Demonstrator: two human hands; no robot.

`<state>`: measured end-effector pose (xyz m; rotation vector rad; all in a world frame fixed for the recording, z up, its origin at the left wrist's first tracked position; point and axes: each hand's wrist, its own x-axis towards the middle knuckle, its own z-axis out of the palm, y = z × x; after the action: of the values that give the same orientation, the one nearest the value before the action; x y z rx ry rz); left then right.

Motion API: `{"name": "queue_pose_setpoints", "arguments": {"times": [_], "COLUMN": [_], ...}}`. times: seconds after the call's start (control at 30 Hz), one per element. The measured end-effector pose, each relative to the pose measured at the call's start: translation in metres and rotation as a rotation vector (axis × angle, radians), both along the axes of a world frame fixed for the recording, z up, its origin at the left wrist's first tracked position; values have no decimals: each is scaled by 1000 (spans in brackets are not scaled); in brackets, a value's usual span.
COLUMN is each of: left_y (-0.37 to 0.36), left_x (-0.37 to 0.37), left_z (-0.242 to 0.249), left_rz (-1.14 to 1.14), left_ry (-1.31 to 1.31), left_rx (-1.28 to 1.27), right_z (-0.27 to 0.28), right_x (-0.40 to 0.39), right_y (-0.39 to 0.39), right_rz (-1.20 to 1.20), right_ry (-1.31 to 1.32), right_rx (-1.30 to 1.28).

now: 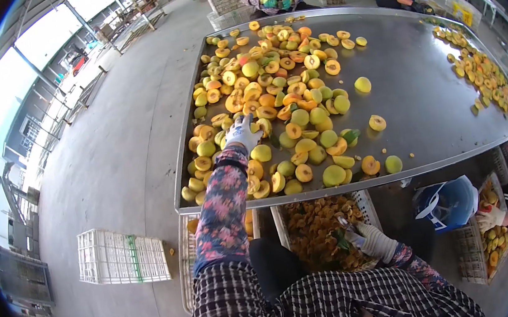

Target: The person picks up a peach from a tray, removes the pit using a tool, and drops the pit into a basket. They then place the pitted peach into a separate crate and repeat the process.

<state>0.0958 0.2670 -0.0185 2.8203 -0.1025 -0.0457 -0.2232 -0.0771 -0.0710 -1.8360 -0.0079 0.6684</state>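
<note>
My left hand (pixel 244 134), in a white glove, reaches into the pile of halved yellow peaches (pixel 252 90) on the metal table. Its fingers look apart and touch the fruit; no peach is plainly held. Low on the right, my gloved right hand (pixel 376 243) is closed round a small metal hand tool (pixel 345 224), whose exact kind I cannot make out. That hand is over a crate (pixel 280 225) of brown peach pits and scraps (pixel 318 229). Many peach halves lie cut side up, showing pits or hollows.
A metal table (pixel 410 103) with a raised rim spans the view. More peach halves (pixel 482 73) lie at its right. Below stand a blue bucket (pixel 447 202) and a crate (pixel 471 252) by a co-worker's hand (pixel 491 217). A white crate (pixel 121 255) sits left. Two people work across the table.
</note>
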Motion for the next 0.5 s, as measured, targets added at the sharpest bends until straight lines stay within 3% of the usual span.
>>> {"name": "queue_pose_setpoints", "arguments": {"times": [0.07, 0.2, 0.3, 0.4, 0.47, 0.5], "left_y": [-15, -19, -8, -19, -29, -36], "left_x": [14, 18, -3, -72, -120, -137], "left_z": [-5, -9, -3, 29, 42, 38], "left_rz": [20, 58, 32, 90, 116, 140], "left_ry": [166, 176, 115, 372, 541, 585], "left_rx": [171, 158, -291, -1640, -2041, -2158], "right_z": [-7, 3, -8, -10, 6, 19], "right_x": [3, 7, 3, -3, -1, 2], "right_y": [-5, -4, -2, 3, 9, 14], "right_rz": [59, 107, 87, 71, 70, 74], "right_ry": [-39, -70, -153, -238, -251, -283], "right_rx": [-96, -143, -99, 26, 120, 22]}}
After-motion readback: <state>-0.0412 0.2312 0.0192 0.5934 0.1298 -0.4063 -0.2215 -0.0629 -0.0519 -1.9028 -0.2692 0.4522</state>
